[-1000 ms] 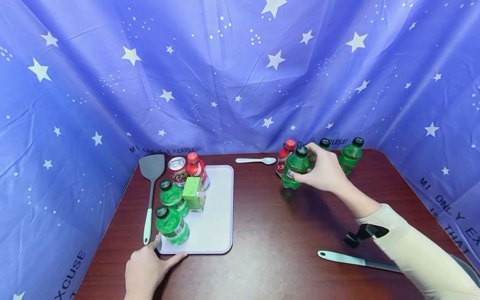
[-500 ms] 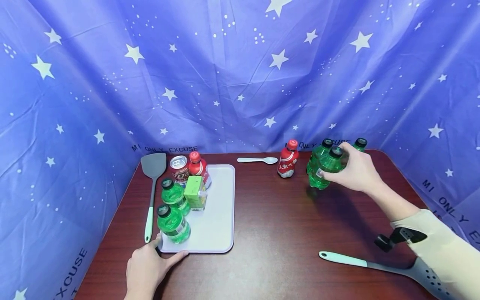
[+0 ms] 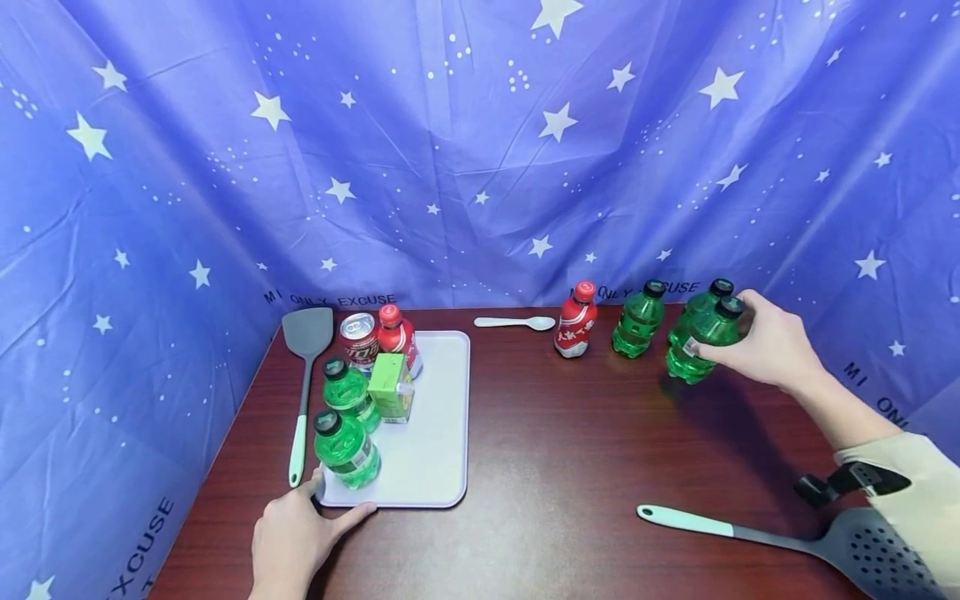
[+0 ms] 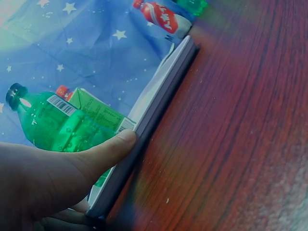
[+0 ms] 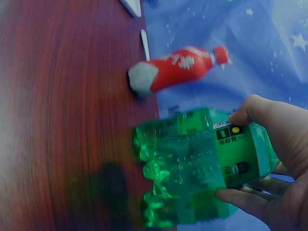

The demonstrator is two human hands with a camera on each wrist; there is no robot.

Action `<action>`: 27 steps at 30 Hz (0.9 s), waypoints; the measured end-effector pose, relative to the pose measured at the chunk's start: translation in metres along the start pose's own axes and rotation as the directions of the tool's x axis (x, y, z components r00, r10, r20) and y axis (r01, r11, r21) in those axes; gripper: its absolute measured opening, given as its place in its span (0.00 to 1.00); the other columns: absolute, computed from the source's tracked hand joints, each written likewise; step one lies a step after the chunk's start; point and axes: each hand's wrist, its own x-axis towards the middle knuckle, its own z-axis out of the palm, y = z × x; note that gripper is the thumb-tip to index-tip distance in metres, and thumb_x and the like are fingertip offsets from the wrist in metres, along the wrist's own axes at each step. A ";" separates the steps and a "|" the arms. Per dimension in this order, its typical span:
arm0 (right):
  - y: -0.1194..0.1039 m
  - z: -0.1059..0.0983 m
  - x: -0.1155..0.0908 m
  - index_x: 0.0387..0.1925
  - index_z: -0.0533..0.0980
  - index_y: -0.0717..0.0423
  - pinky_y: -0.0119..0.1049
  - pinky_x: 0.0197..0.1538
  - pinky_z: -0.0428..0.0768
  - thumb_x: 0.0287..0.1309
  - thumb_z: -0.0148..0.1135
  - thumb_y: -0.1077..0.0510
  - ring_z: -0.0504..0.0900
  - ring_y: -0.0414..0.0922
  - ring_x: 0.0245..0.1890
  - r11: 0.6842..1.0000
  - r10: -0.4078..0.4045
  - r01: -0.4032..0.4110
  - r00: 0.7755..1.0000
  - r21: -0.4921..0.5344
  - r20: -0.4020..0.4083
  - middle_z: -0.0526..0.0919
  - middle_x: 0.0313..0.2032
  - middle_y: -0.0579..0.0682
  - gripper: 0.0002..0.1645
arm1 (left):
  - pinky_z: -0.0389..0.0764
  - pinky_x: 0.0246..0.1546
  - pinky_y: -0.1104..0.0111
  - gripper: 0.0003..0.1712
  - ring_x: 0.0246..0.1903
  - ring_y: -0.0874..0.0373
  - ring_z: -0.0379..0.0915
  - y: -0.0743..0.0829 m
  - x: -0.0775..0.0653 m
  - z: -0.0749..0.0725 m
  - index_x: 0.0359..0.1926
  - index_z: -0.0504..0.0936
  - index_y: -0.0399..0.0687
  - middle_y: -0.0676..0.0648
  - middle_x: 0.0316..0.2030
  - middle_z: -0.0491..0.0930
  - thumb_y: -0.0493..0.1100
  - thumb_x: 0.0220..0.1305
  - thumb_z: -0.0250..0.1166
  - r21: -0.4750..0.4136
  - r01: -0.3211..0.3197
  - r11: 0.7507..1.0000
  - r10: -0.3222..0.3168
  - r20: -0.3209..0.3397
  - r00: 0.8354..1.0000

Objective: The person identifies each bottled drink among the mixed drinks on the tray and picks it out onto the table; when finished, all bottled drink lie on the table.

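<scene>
Blue-violet cloth (image 3: 450,167) printed with white stars hung round the far side and both flanks of a dark red-brown desk (image 3: 540,450); nearest, the left hand (image 3: 296,529) kept a spread grip at the near left corner of a pale tray (image 3: 442,433), thumb on the near rim, fingers by the left edge; across to the right lay a slotted turner (image 3: 840,542), its head partly hidden by a cream sleeve (image 3: 930,492); on the tray stood a front green bottle (image 3: 348,454), then a second green bottle (image 3: 348,400) with a green carton (image 3: 390,387) just beside it; a gray spatula (image 3: 305,387) lay left of the tray; farther off at the right, the right hand (image 3: 772,342) pinched the held green bottle (image 5: 202,159) between thumb and fingers, its base seemingly just off the desk; at the tray's far left were a dark red can (image 3: 358,337) and a red-capped bottle (image 3: 397,335), close together; toward the back, from left to right, came a white spoon (image 3: 516,322), a red bottle (image 3: 576,327), an upright green bottle (image 3: 637,323) and a partly hidden green bottle (image 3: 699,309) behind the held one.
</scene>
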 end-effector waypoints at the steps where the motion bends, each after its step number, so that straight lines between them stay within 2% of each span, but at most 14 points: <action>1: 0.004 -0.001 0.001 0.50 0.73 0.64 0.40 0.30 0.72 0.43 0.86 0.43 0.83 0.61 0.34 1.000 0.011 -0.011 1.000 -0.003 0.002 0.85 0.32 0.63 0.42 | 0.83 0.28 0.44 0.62 0.28 0.33 0.84 0.000 0.000 0.000 0.54 0.87 0.30 0.41 0.15 0.78 0.79 0.34 0.82 0.000 0.000 1.000 0.000 0.000 1.000; 12: 0.047 -0.006 0.007 0.51 0.72 0.69 0.39 0.32 0.72 0.48 0.84 0.42 0.82 0.67 0.40 0.993 0.121 -0.121 0.992 -0.006 0.029 0.84 0.36 0.68 0.44 | 0.82 0.27 0.44 0.61 0.28 0.33 0.84 -0.001 -0.002 0.003 0.53 0.87 0.30 0.41 0.15 0.78 0.79 0.34 0.82 -0.003 -0.008 1.000 0.008 -0.023 1.000; 20: 0.070 -0.007 0.014 0.50 0.71 0.70 0.41 0.31 0.71 0.48 0.83 0.42 0.81 0.72 0.41 0.986 0.166 -0.166 0.986 -0.020 -0.003 0.84 0.36 0.70 0.44 | 0.82 0.28 0.44 0.61 0.27 0.33 0.84 -0.001 -0.003 0.003 0.53 0.87 0.30 0.42 0.14 0.76 0.79 0.34 0.82 -0.012 0.005 1.000 -0.005 -0.019 1.000; 23: 0.077 -0.008 0.017 0.51 0.70 0.71 0.45 0.32 0.72 0.49 0.82 0.43 0.79 0.74 0.42 0.982 0.189 -0.189 0.982 -0.031 -0.011 0.83 0.38 0.73 0.44 | 0.83 0.28 0.43 0.62 0.27 0.34 0.83 -0.002 -0.004 0.003 0.54 0.87 0.30 0.44 0.13 0.75 0.79 0.34 0.82 -0.018 0.009 1.000 -0.009 -0.019 1.000; 27: 0.086 -0.010 0.023 0.51 0.69 0.72 0.54 0.35 0.74 0.51 0.80 0.42 0.77 0.76 0.44 0.974 0.223 -0.224 0.975 -0.040 -0.020 0.82 0.40 0.76 0.44 | 0.82 0.27 0.43 0.61 0.27 0.32 0.84 -0.002 -0.003 0.004 0.55 0.87 0.31 0.41 0.15 0.77 0.78 0.34 0.83 -0.023 -0.014 1.000 0.013 -0.052 0.999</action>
